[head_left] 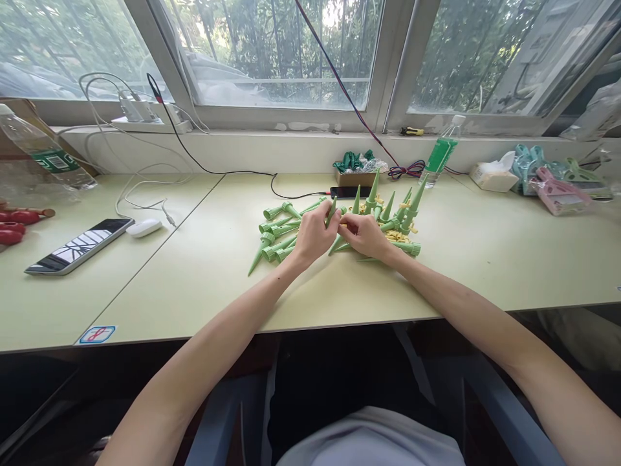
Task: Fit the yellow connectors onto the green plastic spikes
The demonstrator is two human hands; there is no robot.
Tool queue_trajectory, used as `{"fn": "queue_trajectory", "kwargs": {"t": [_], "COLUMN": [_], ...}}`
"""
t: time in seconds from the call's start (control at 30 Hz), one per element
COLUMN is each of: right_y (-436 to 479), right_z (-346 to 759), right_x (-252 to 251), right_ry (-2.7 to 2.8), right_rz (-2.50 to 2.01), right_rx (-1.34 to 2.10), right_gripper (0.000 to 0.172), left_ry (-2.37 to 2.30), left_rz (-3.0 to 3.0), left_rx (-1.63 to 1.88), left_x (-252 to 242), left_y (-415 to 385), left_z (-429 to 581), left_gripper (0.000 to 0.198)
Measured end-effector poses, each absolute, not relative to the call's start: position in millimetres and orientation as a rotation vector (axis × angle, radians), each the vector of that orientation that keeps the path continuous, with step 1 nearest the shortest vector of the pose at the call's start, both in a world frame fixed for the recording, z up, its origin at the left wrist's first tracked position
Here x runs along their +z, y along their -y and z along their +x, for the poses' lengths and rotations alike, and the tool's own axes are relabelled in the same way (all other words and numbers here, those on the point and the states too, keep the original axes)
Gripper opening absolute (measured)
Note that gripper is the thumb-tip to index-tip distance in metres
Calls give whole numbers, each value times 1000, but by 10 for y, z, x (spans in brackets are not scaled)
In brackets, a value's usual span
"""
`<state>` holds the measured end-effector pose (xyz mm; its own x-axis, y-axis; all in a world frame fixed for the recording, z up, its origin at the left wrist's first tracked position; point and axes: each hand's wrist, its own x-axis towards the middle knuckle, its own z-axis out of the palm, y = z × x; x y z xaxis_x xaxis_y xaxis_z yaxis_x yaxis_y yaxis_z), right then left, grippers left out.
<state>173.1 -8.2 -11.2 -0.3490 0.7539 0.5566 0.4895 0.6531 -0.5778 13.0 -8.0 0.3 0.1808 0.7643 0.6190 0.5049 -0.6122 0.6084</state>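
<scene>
My left hand (314,234) is closed around a green plastic cone spike (331,211), its tip pointing up between my two hands. My right hand (365,234) is closed too, its fingers pinched against the same spike; whether a small part is in them is hidden. To the left lies a heap of green spikes (277,236) on their sides. Behind my right hand several green spikes (388,207) stand upright among small yellow parts (396,236).
The pale green table (204,278) holds a phone (79,246), a white mouse (144,227) and red objects (17,223) on the left. At the back are a dark phone (348,192), a small box (356,176), a green-labelled bottle (440,155), tissues (493,175), bags (557,184). Cables trail from the windowsill.
</scene>
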Motion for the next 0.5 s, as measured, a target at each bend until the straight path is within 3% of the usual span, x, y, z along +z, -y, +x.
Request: {"fn": "queue_trajectory", "kwargs": {"t": [0.5], "right_y": [72], "right_z": [1735], "right_x": [-127], "right_ry": [2037], "right_rz": [-962], "right_rx": [392], "right_gripper": [27], "left_ry": [-1262], "left_rz": [2247], "left_rx": [1363], "left_x": [29], "left_y": [100], "left_z": [129], "left_gripper": [31]}}
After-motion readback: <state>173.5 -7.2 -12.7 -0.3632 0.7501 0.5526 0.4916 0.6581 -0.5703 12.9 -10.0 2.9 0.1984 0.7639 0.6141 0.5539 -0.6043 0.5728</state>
